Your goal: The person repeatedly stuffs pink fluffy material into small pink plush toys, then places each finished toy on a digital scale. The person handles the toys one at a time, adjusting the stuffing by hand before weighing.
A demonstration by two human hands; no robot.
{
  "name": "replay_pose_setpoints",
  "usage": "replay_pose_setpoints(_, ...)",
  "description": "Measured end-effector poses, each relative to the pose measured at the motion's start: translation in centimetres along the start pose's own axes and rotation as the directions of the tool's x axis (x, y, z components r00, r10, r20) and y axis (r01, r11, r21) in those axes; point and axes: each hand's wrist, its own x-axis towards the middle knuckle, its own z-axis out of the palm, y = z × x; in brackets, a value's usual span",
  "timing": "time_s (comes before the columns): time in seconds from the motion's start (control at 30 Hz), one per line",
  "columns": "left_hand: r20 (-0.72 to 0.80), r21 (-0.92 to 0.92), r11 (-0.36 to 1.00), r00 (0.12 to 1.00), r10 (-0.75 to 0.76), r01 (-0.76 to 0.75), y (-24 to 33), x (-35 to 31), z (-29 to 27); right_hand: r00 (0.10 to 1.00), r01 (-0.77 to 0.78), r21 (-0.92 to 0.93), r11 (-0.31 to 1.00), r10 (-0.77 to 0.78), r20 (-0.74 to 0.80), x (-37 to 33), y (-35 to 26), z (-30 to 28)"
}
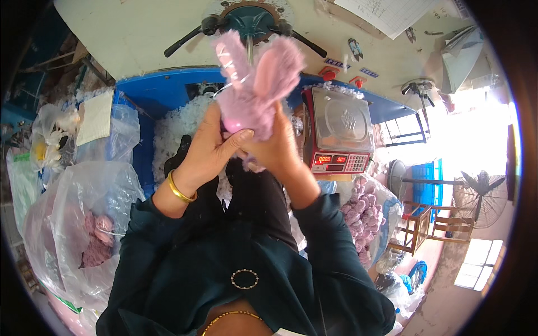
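Observation:
A fluffy pink plush rabbit (259, 103) with long ears and white stitching on its left ear is held up between my hands. My left hand (208, 147) is closed round its lower left side, with the thumb across the front. On the other side my right hand (282, 143) grips it, partly blurred. Just beyond the ears stands a dark green machine head (249, 22) with black lever handles and a thin metal tube, which the rabbit partly hides.
White stuffing (182, 126) fills the blue bin (147, 126) below. To the right sits a red digital scale (339, 131). Plastic bags with pink plush pieces lie at left (67, 224) and right (361, 221). A fan (479, 199) stands far right.

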Motion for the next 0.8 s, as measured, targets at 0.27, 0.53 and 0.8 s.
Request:
replay_pose_setpoints(0.27, -0.093, 0.163, 0.983, 0.993, -0.075, 0.089, 1.0, 8.0, -2.0, 0.977, -0.187, 0.021, 0.982, 0.188, -0.097, 8.9, -0.3, -1.7)
replay_pose_setpoints(0.53, -0.153, 0.233, 0.969, 0.987, -0.048, 0.083, 1.0, 1.4, 0.0, 0.983, -0.124, 0.085, 0.989, 0.134, -0.126, 2.9, -0.1, -0.4)
replay_pose_setpoints(0.8, -0.165, 0.022, 0.997, 0.984, -0.073, 0.078, -1.4, -5.5, -2.3, 0.978, -0.203, -0.264, 0.943, 0.207, -0.013, -2.2, -0.7, -6.4)
